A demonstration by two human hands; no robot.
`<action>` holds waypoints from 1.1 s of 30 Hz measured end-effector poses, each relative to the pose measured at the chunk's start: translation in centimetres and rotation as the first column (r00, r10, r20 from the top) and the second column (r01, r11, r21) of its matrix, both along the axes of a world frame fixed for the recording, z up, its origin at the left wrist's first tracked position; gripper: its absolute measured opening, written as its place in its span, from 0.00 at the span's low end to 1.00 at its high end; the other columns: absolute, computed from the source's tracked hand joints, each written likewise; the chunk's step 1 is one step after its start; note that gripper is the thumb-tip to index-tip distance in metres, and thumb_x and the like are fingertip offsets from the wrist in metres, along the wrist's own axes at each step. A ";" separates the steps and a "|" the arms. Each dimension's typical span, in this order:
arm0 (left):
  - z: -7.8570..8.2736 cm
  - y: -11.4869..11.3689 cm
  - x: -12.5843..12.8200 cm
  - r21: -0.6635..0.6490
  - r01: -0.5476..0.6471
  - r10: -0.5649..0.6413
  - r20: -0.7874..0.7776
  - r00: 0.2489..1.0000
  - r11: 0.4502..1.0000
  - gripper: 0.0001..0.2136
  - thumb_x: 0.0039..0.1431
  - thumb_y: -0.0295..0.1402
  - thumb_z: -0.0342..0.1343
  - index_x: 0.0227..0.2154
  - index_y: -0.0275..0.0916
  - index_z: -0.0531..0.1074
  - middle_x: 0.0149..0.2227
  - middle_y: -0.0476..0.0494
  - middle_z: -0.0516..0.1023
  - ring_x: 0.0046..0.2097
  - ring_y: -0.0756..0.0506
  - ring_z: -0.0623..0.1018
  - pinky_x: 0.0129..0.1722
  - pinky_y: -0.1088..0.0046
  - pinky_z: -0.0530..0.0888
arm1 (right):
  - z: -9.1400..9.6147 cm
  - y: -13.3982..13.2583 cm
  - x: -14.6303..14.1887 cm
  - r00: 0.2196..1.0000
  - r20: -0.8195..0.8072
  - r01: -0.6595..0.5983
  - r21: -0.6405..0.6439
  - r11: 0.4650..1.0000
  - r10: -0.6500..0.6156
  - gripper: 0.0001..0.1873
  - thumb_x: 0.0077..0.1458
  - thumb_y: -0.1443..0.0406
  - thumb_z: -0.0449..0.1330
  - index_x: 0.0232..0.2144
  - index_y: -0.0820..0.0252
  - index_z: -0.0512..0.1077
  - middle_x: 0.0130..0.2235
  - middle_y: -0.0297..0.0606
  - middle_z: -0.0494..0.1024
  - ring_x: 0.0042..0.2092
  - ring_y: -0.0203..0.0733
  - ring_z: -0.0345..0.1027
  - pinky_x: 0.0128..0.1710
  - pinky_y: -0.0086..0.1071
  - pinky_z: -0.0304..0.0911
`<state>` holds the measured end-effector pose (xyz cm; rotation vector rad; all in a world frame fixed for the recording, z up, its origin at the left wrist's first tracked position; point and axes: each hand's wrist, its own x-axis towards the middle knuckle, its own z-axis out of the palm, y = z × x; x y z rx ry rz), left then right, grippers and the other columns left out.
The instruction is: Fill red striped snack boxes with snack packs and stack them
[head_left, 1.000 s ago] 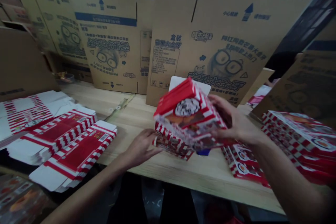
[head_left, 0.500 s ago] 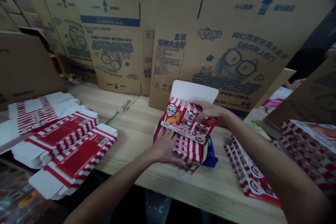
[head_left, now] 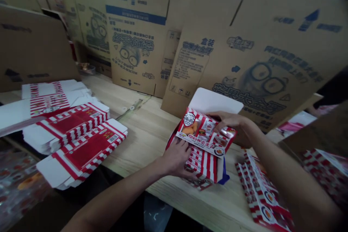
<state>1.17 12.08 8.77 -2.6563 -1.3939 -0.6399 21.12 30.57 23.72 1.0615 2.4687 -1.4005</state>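
A red-and-white striped carton stands on the wooden table in front of me, its white lid flipped up. A printed toy pack with a cartoon face lies across the carton's open top. My left hand grips the carton's near left side, fingers curled against it. My right hand rests on the pack's far right end, fingers bent over it. Something blue pokes out behind the carton's right corner.
Stacks of flat striped carton blanks lie at the left. More printed packs are fanned out at the right. Large brown shipping cartons stand along the table's back, with another cardboard sheet at far left.
A second ago my right hand held the pack up in the air. It has come down onto the open carton, and my left hand has moved in to hold the carton's side.
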 end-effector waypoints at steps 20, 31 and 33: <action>-0.7 0.7 0.2 -0.052 -0.019 0.019 0.003 1.000 0.998 0.42 0.45 0.67 0.49 0.47 0.30 0.70 0.51 0.22 0.71 0.57 0.26 0.65 0.56 0.47 0.59 | -2.9 -2.6 -1.6 0.989 0.136 -0.124 0.528 0.840 0.060 0.50 0.38 0.64 0.68 0.64 0.58 0.56 0.54 0.45 0.70 0.52 0.56 0.65 0.55 0.46 0.60; 1.6 0.2 -3.6 -0.052 -0.078 0.094 0.557 0.825 0.996 0.26 0.55 0.55 0.53 0.47 0.38 0.71 0.49 0.35 0.76 0.52 0.37 0.74 0.58 0.58 0.66 | -7.1 -4.3 -2.5 0.988 0.122 -0.152 0.698 0.700 0.092 0.40 0.62 0.45 0.39 0.68 0.62 0.42 0.70 0.48 0.42 0.69 0.55 0.35 0.67 0.52 0.36; 1.5 1.9 -5.6 -0.168 -0.219 0.265 0.779 0.568 0.961 0.25 0.59 0.52 0.49 0.52 0.40 0.68 0.55 0.36 0.72 0.58 0.38 0.69 0.61 0.58 0.62 | -8.3 -4.4 -3.0 0.988 0.116 -0.154 0.682 0.715 0.102 0.39 0.63 0.46 0.36 0.68 0.63 0.42 0.69 0.48 0.41 0.70 0.52 0.35 0.67 0.50 0.36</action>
